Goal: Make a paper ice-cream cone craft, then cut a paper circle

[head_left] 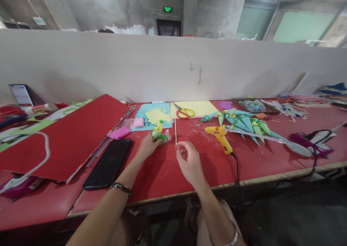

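Note:
My left hand (148,145) is closed around a small green and pale-yellow craft piece (156,132) just above the red table. Right beside its fingers lies a green lump (162,139) with a bit of clear wrapping; whether it is part of the held piece I cannot tell. My right hand (189,161) has its fingers curled together at the lower end of a thin pale stick (175,130), which points away from me. To the right of that hand, a yellow glue gun (222,139) lies on the table with its black cord trailing over the front edge.
Blue and green paper cones (244,122) lie behind the glue gun, near a long clear plastic spoon (298,149). Scissors (184,111) rest on yellow paper at the back. A black phone (108,164), a pink packet (119,132) and a large red board (81,137) are at left.

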### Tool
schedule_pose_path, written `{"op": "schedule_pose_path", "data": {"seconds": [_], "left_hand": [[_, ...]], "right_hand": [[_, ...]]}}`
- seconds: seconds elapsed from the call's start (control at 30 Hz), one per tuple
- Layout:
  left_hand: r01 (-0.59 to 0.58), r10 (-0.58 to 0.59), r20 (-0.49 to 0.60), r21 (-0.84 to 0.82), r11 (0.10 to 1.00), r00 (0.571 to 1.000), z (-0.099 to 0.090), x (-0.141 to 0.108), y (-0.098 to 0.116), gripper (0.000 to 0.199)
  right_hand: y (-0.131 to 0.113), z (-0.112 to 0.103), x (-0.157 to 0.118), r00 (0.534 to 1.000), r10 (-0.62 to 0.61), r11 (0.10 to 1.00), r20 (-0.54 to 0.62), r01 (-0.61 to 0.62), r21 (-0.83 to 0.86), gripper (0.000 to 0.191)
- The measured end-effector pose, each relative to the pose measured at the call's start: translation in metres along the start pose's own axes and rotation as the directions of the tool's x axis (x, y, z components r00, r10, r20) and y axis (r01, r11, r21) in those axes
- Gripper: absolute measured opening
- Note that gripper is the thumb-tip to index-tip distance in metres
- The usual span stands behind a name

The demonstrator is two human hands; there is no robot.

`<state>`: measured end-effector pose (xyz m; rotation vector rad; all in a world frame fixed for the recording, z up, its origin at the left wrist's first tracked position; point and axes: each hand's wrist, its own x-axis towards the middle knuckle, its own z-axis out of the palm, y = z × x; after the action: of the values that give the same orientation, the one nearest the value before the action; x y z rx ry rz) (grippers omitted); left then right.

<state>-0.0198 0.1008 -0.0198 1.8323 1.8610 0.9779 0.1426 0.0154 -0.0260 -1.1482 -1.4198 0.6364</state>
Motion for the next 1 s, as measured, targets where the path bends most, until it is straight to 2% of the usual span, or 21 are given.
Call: {"op": "schedule_pose_path", "data": {"seconds": [0.13, 0.23, 0.33, 0.47, 0.6, 0.7, 0.83, 1.0], "left_hand": [[-0.014, 0.016, 0.027, -0.073, 0.997, 0.999, -0.006, -0.009, 0.01, 0.012], [-0.058, 0.071, 0.077, -0.161, 0.985, 0.994, -0.015, -0.026, 0.022, 0.013], [-0.087, 0.135, 0.154, -0.285, 0.955, 0.979, -0.019, -0.046, 0.032, 0.017], [0.007, 0.071, 0.149, -0.466, 0.885, 0.986, -0.019, -0.062, 0.034, 0.021], [0.029, 0.044, 0.13, -0.511, 0.859, 0.991, -0.019, -0.066, 0.031, 0.021], [0.027, 0.028, 0.084, -0.584, 0.811, 0.996, -0.02, -0.069, 0.031, 0.018], [0.062, -0.054, 0.034, -0.676, 0.734, 0.998, -0.02, -0.073, 0.032, 0.02], [0.084, -0.102, 0.018, -0.709, 0.7, 0.995, -0.015, -0.074, 0.031, 0.024]], "right_hand": [[0.002, 0.001, -0.001, 0.999, 0.034, 0.999, 0.002, -0.034, -0.019, 0.02], [-0.001, -0.001, -0.001, 0.997, 0.066, 0.998, -0.037, -0.065, 0.009, 0.023], [-0.007, -0.003, -0.001, 0.998, 0.062, 0.997, -0.021, -0.061, 0.052, 0.02], [-0.01, -0.005, -0.003, 0.999, 0.034, 0.995, 0.01, -0.035, 0.097, 0.012], [-0.008, -0.006, -0.004, 0.996, 0.065, 0.992, 0.056, -0.07, 0.104, 0.011], [-0.009, -0.007, -0.005, 0.994, 0.086, 0.988, 0.063, -0.093, 0.125, 0.011], [-0.015, -0.008, -0.006, 0.99, 0.109, 0.968, 0.09, -0.126, 0.215, 0.016], [-0.02, -0.01, -0.007, 0.988, 0.138, 0.943, 0.065, -0.151, 0.297, 0.017]]}}
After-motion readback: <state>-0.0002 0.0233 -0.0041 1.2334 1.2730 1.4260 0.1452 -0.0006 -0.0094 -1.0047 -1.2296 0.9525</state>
